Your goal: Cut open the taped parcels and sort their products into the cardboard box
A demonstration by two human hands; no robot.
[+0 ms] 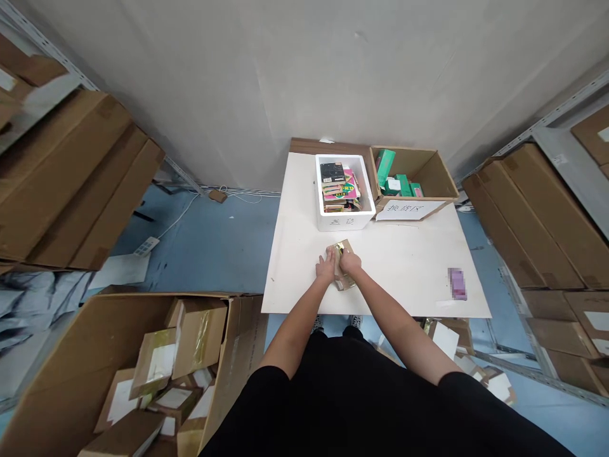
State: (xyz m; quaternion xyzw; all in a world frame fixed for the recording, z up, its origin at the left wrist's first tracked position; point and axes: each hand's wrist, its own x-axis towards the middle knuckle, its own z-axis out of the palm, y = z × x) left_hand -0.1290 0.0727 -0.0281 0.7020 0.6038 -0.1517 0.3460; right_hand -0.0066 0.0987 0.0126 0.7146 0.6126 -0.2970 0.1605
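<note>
A small brown cardboard box point(343, 281) with shiny tape lies on the white tabletop point(299, 260) in front of me. My left hand point(326, 266) rests against its left side, fingers stretched out over the edge and thumb apart. On the upper right of the box, my right hand point(350, 261) is closed in a fist. Whatever it may hold is hidden by the fingers. Just beyond the hands stands a white foam box point(345, 222) filled with small packages, a black one point(332, 171) and a pink one point(349, 185) among them.
An open carton point(435, 171) with green boxes point(385, 166) stands at the table's back right. A purple, pixelated item point(457, 284) lies near the right edge. Left of me, a large carton point(245, 343) holds several taped parcels point(200, 336). Shelves with cartons flank both sides.
</note>
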